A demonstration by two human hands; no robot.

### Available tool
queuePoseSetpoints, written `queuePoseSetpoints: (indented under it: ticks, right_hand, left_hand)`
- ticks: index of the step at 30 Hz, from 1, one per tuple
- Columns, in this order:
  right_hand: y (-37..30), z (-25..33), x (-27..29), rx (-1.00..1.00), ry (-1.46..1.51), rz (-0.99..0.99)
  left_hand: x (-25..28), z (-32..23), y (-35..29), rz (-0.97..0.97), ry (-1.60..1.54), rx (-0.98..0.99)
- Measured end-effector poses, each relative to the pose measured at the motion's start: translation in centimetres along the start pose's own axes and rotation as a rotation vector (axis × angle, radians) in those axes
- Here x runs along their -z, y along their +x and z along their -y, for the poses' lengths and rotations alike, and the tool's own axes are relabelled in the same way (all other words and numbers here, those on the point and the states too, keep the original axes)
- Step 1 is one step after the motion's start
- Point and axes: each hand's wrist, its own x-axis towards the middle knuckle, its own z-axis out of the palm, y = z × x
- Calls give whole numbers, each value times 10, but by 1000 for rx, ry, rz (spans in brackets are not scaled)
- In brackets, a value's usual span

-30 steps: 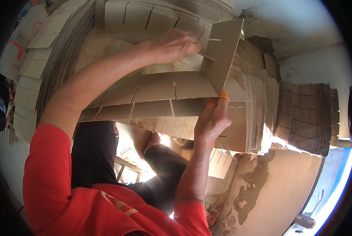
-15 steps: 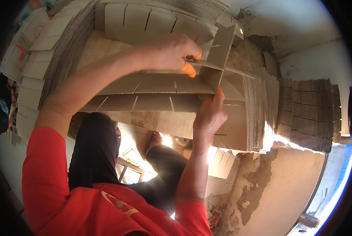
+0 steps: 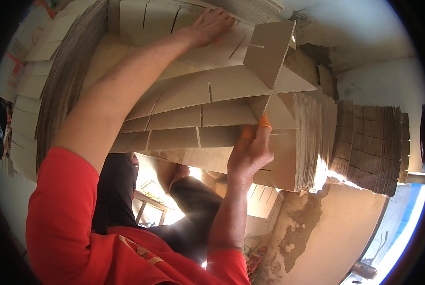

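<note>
My right hand [image 3: 251, 151], with orange finger covers, pinches the lower end of an upright cardboard crosspiece [image 3: 270, 50]. Three long slotted cardboard strips [image 3: 236, 85] run leftward from it, roughly side by side; the farthest crosses it near its middle and sticks out on the right. At the back, my left hand [image 3: 211, 27] lies over the upper edge of a slotted cardboard sheet [image 3: 150, 21]. Its fingers are apart, and a bit of orange shows beneath it. The left fingertips are partly hidden.
Stacked cardboard [image 3: 72, 61] rises at the left. A nearer cardboard stack [image 3: 307, 142] stands right of my right hand, with bundled slotted pieces [image 3: 369, 142] beyond it. A stained wall [image 3: 374, 42] bounds the far right. My legs [image 3: 188, 204] are below the work surface.
My left hand has let go of the farthest strip and moved up and back to the slotted sheet. That strip now hangs in the crosspiece, which my right hand still pinches.
</note>
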Motion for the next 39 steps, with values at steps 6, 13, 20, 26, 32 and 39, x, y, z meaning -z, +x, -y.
queuePoseSetpoints:
  ticks: [6,13,20,26,32,39]
  right_hand:
    - [-3,-5,-6,7,29,-20]
    - [-1,3,0,-12,18,13]
    - [-1,-2,0,18,-9,16]
    - [-1,-2,3,40,-42,37]
    - [2,8,16,13,-113,81]
    - [2,13,22,-3,-134,122]
  left_hand:
    - [14,-4,-1,42,-12,-23]
    - [21,-6,-13,-119,41,-95]
    - [39,-23,-13,-265,-189,-222]
    - [51,-33,-21,-207,-245,-215]
    - [52,-41,-26,-182,-302,-185]
    - [56,-43,-34,-125,-336,-182]
